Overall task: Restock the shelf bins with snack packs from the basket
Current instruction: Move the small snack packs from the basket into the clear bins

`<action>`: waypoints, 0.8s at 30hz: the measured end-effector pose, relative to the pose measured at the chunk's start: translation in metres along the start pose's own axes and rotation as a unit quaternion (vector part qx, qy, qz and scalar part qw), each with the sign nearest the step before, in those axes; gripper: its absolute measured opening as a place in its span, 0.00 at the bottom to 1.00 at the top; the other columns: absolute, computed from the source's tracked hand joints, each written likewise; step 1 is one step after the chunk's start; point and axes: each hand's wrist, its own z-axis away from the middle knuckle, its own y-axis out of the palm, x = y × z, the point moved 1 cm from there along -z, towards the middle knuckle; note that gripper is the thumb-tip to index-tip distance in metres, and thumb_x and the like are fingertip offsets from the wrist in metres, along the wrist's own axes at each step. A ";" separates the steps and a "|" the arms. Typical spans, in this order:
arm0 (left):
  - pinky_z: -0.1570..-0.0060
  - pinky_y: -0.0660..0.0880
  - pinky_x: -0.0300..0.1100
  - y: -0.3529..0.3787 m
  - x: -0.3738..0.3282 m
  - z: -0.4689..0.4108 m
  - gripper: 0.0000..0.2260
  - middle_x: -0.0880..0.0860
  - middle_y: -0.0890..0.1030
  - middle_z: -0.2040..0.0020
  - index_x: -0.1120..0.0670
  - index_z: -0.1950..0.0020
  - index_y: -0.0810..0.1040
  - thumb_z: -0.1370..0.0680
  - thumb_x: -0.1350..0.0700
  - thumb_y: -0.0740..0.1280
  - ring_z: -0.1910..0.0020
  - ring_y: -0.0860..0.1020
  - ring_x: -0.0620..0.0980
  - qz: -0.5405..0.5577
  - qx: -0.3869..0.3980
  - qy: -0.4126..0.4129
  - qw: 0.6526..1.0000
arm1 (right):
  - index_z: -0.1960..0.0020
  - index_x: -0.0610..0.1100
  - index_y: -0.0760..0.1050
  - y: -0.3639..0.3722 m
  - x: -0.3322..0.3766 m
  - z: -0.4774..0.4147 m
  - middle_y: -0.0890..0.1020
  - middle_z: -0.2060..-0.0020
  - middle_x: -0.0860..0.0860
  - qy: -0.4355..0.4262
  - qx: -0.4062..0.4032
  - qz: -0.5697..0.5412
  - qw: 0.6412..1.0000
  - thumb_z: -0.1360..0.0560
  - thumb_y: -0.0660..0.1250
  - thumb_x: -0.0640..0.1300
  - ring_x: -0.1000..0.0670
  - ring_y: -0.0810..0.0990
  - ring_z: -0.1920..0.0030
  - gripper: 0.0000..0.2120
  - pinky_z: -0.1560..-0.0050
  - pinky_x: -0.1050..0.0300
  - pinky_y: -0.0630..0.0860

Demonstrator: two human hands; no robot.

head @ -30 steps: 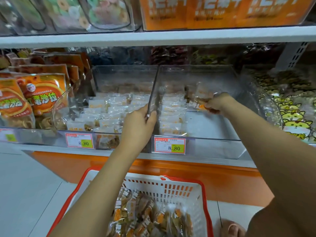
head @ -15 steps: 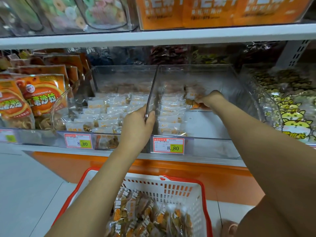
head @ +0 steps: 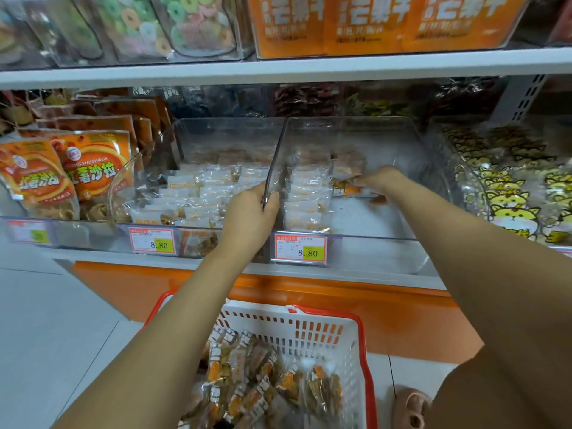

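The basket (head: 263, 315) runs off the bottom edge. The left hand (head: 250, 212) gripping the bin wall (head: 275, 164) hides its fingertips; the right hand (head: 382, 182) covers part of its pinched snack pack (head: 345, 189) (label blurred). The price tag (head: 299, 249) small print is unreadable.

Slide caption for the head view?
Left hand grips the divider; right hand holds a pack in the bin, basket below.

**Two Hands, Two Bins, One Basket**

Two hands reach in: the left hand (head: 250, 209) and the right hand (head: 382, 184), which holds one snack pack (head: 346, 189). Two clear bins sit side by side in the middle, a left bin (head: 229, 131) and a right bin (head: 387, 134). Two price tags read 8.80, the left tag (head: 152, 241) and the right tag (head: 300, 249); one blurred tag (head: 29, 232) is at far left. One basket (head: 309, 323) sits near, its packs too heaped to count. Three orange bags (head: 368, 23) stand on the upper shelf.
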 end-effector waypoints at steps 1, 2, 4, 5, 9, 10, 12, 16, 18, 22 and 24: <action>0.74 0.63 0.29 0.000 0.000 0.000 0.11 0.49 0.69 0.72 0.55 0.61 0.71 0.18 0.56 0.59 0.72 0.68 0.43 0.002 0.001 -0.003 1.000 | 0.64 0.42 0.69 -0.003 0.001 0.006 0.76 0.56 0.44 -0.012 -0.020 0.033 0.999 0.26 0.70 0.47 0.45 0.77 0.55 0.14 0.48 0.51 0.79; 0.74 0.63 0.29 0.000 0.000 0.000 0.12 0.49 0.69 0.72 0.55 0.61 0.70 0.19 0.56 0.59 0.72 0.68 0.44 0.007 0.003 -0.007 1.000 | 0.66 0.42 0.67 -0.006 0.003 0.014 0.76 0.59 0.44 -0.031 -0.052 0.071 0.996 0.25 0.68 0.47 0.45 0.76 0.56 0.16 0.55 0.54 0.78; 0.74 0.63 0.29 -0.002 -0.001 0.001 0.12 0.50 0.70 0.71 0.55 0.62 0.71 0.18 0.55 0.59 0.71 0.69 0.45 0.022 0.011 -0.013 1.000 | 0.68 0.41 0.65 -0.012 0.008 0.033 0.72 0.69 0.47 -0.091 -0.123 0.101 0.983 0.24 0.65 0.46 0.45 0.73 0.59 0.18 0.68 0.57 0.69; 0.73 0.63 0.30 -0.003 -0.002 0.003 0.12 0.50 0.72 0.70 0.55 0.61 0.72 0.18 0.55 0.59 0.69 0.70 0.46 0.026 0.016 -0.011 0.999 | 0.68 0.41 0.66 -0.014 0.010 0.046 0.69 0.72 0.49 -0.120 -0.144 0.092 0.978 0.23 0.65 0.46 0.46 0.72 0.60 0.17 0.69 0.57 0.65; 0.61 0.69 0.39 -0.011 -0.004 0.014 0.12 0.55 0.82 0.53 0.56 0.42 0.78 0.18 0.51 0.60 0.57 0.77 0.49 -0.021 0.006 0.020 1.000 | 0.71 0.41 0.63 -0.009 0.009 0.103 0.66 0.75 0.50 -0.240 -0.147 0.034 0.959 0.25 0.66 0.44 0.46 0.68 0.66 0.19 0.66 0.58 0.63; 0.55 0.73 0.40 -0.014 -0.003 0.020 0.15 0.55 0.82 0.46 0.56 0.36 0.76 0.18 0.50 0.59 0.52 0.78 0.49 -0.032 -0.016 0.031 0.999 | 0.70 0.40 0.65 -0.005 0.007 0.117 0.67 0.75 0.50 -0.266 -0.128 0.010 0.956 0.25 0.67 0.44 0.48 0.67 0.68 0.18 0.67 0.59 0.63; 0.43 0.74 0.44 -0.024 -0.001 0.034 0.17 0.54 0.79 0.38 0.56 0.32 0.73 0.18 0.51 0.59 0.42 0.77 0.50 -0.017 -0.072 0.050 0.996 | 0.69 0.41 0.69 0.005 -0.003 0.143 0.68 0.75 0.51 -0.295 -0.063 -0.026 0.953 0.25 0.68 0.46 0.54 0.67 0.72 0.17 0.72 0.67 0.62; 0.64 0.73 0.40 -0.035 0.006 0.078 0.11 0.50 0.81 0.62 0.54 0.54 0.79 0.18 0.52 0.59 0.63 0.78 0.46 0.002 -0.079 0.103 0.992 | 0.70 0.46 0.67 0.024 -0.034 0.180 0.68 0.75 0.53 -0.332 0.026 0.032 0.942 0.25 0.70 0.47 0.57 0.66 0.73 0.18 0.71 0.69 0.64; 0.68 0.70 0.42 -0.026 0.019 0.101 0.14 0.49 0.78 0.68 0.53 0.60 0.78 0.19 0.51 0.59 0.69 0.76 0.46 -0.029 0.017 0.079 0.996 | 0.69 0.45 0.67 0.033 -0.052 0.188 0.70 0.74 0.53 -0.308 0.043 0.053 0.949 0.25 0.69 0.47 0.57 0.67 0.72 0.18 0.71 0.69 0.65; 0.66 0.69 0.39 0.009 0.061 0.148 0.11 0.50 0.80 0.65 0.52 0.63 0.77 0.20 0.53 0.64 0.67 0.76 0.46 -0.084 0.278 -0.034 0.956 | 0.65 0.44 0.69 0.059 -0.097 0.187 0.74 0.69 0.51 -0.159 0.104 0.137 0.972 0.24 0.67 0.48 0.54 0.71 0.68 0.14 0.68 0.65 0.66; 0.68 0.67 0.34 0.027 0.089 0.174 0.10 0.49 0.77 0.65 0.55 0.62 0.77 0.22 0.55 0.65 0.65 0.76 0.46 -0.126 0.378 -0.083 0.914 | 0.65 0.43 0.68 0.074 -0.123 0.186 0.74 0.68 0.50 -0.079 0.141 0.194 0.968 0.23 0.66 0.47 0.53 0.71 0.69 0.14 0.70 0.65 0.67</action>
